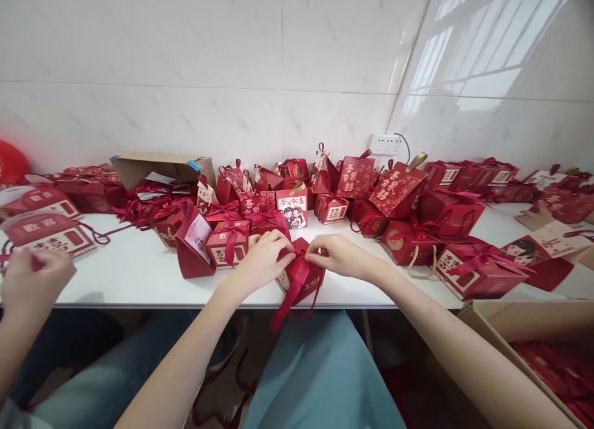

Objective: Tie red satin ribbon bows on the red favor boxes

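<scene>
Table (350,283) — red box (310,281), corner nearward (long axis unclear)

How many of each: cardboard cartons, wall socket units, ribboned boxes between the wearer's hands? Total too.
Cardboard cartons: 2
Wall socket unit: 1
Ribboned box between left hand and right hand: 1
Total: 4
</scene>
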The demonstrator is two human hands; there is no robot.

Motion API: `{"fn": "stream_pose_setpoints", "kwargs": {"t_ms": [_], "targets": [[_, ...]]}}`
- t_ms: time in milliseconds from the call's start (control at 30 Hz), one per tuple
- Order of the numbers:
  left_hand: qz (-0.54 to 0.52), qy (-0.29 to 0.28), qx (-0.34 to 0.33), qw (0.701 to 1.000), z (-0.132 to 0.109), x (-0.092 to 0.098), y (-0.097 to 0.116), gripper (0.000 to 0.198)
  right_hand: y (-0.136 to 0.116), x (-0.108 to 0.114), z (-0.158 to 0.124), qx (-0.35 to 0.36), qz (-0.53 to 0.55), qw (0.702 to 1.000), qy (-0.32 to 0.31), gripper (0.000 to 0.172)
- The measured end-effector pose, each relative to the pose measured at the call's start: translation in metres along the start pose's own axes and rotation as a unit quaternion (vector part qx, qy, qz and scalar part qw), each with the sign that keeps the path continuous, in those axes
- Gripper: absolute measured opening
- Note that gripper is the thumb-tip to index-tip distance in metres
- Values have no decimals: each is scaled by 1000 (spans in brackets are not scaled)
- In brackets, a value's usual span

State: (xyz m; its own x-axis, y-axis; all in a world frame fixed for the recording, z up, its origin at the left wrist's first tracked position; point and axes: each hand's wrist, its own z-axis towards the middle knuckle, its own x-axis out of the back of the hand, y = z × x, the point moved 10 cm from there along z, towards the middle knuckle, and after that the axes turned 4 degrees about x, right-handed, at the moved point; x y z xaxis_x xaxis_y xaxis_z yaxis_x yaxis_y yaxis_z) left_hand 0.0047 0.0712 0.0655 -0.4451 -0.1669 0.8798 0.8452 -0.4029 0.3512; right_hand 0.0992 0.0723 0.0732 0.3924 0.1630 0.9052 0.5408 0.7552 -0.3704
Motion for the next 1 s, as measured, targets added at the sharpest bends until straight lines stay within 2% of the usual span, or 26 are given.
{"fn": "stream_pose_setpoints", "kwargs": {"t_ms": [100,267,500,600,833,1000], "targets": [[-11,-19,21,1000,-1,-10,3,17,2,0,9,16,-54,998,43,17],[3,-39,39,998,2,-19,3,17,10,-17,22,23,-72,997,10,14],[36,-56,63,996,11,-22,6,17,12,-18,24,40,-46,998,11,9],[15,-24,53,998,10,-24,7,14,15,-14,20,41,-19,999,29,11],[-115,54,34,991,2,-25,0,9,18,-8,7,42,16,997,60,10],[-169,62,9,984,1,-23,-1,8,14,-10,2,51,28,995,75,5]]}}
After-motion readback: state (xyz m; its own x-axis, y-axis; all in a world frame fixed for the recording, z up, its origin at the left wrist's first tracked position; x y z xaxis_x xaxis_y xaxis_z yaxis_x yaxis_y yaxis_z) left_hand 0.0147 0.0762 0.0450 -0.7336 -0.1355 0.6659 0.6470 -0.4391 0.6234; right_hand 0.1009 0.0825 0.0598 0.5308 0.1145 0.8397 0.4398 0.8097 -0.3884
